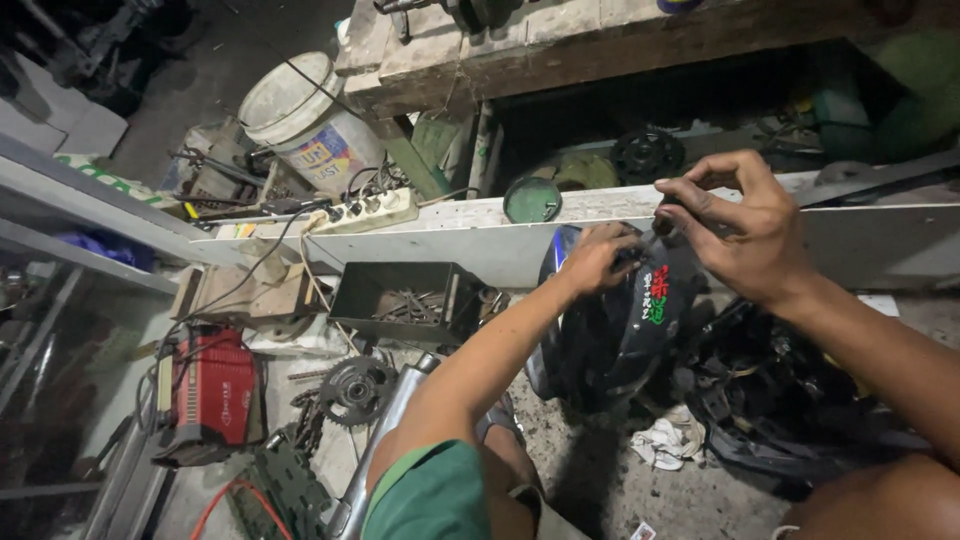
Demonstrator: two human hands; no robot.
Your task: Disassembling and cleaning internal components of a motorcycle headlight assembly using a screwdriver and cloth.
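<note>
Working over a dark motorcycle panel (615, 330) propped on the floor, the left hand (597, 258) steadies its top edge, grip pressed on the plastic. Just beside it the right hand (745, 228) pinches a small dark fastener or bit (662, 226) between thumb and fingertips; its exact kind is too small to tell. This looks like the fitting or loosening step, which calls for fine alignment while the panel stays braced. Farther left lie a sprocket (357, 388), a red welder (212, 388), a metal tray of bolts (408, 300), then a white bucket (305, 120).
</note>
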